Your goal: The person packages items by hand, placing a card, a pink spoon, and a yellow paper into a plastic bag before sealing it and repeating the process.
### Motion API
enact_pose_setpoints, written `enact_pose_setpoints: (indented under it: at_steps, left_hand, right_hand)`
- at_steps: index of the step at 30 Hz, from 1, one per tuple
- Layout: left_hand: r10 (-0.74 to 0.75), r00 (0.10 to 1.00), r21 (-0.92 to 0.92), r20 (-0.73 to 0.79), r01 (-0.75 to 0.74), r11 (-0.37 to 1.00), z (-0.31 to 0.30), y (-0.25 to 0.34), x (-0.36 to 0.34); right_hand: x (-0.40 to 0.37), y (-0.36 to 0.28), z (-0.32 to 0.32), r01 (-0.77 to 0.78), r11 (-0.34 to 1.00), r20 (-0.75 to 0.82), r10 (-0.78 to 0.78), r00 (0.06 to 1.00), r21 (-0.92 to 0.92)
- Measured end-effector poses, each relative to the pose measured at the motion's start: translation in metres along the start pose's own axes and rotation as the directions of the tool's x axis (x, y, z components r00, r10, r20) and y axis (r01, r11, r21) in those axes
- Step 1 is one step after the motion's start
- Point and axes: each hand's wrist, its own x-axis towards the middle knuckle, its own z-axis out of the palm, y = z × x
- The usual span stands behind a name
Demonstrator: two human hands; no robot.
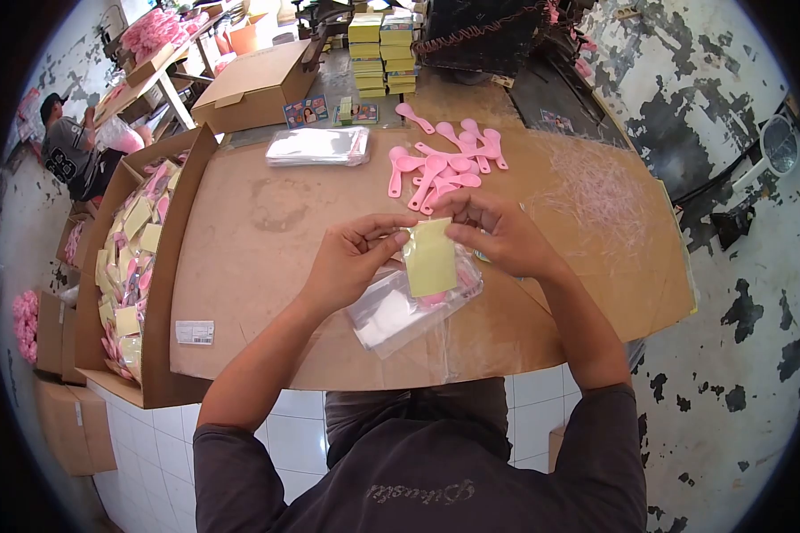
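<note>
Centrally, yellow card point(432, 258): between left hand point(351, 258) and right hand point(500, 233), each pinching an upper corner. Beneath, clear bags point(387, 313). At twelve o'clock, pink spoons point(432, 169); at nine, filled box point(138, 266); at eleven, bag stack point(317, 147).

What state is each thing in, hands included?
Left hand: pinching yellow card's upper left
Right hand: at card's upper right, grip unclear
Yellow card: held up, facing camera
Clear bags under the hands: lying on table
Clear bag stack: flat, piled
Pink spoons: loose, overlapping
Long carton: open, filled
Back carton: top closed
Card stacks: piled high
</note>
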Motion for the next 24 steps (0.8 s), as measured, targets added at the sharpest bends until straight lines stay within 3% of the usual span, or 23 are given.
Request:
enact_pose_setpoints:
  at_steps: [7, 9, 13, 18, 22, 24]
  left_hand:
    - [0.019, 0.999, 0.054, -0.051, -0.016, 0.998, 0.000, 0.010, -0.002]
    - [0.035, 0.998, -0.001, -0.048, -0.035, 0.999, 0.005, 0.017, -0.006]
    - [0.045, 0.999, 0.085, 0.023, -0.047, 0.995, 0.003, 0.011, -0.011]
    - [-0.056, 0.998, 0.135, -0.010, 0.057, 0.989, -0.004, 0.010, -0.013]
    - [-0.040, 0.998, 0.100, -0.052, 0.045, 0.994, -0.007, 0.011, -0.017]
    - [-0.045, 0.995, 0.112, -0.085, 0.054, 0.992, -0.020, 0.014, -0.027]
  right_hand:
    - [-0.007, -0.028, 0.003, -0.059, 0.975, 0.087, 0.079, 0.993, -0.213]
    - [-0.008, -0.028, 0.004, -0.065, 0.995, 0.098, 0.073, 0.992, -0.080]
    - [-0.011, -0.023, 0.006, -0.066, 0.995, 0.116, 0.057, 0.992, 0.080]
    - [-0.013, -0.018, 0.006, -0.067, 0.995, 0.114, 0.057, 0.992, 0.080]
    - [-0.013, -0.012, 0.005, -0.080, 0.986, 0.112, 0.063, 0.992, 0.146]
    - [-0.017, -0.020, -0.002, -0.044, 0.991, 0.074, 0.053, 0.996, -0.130]
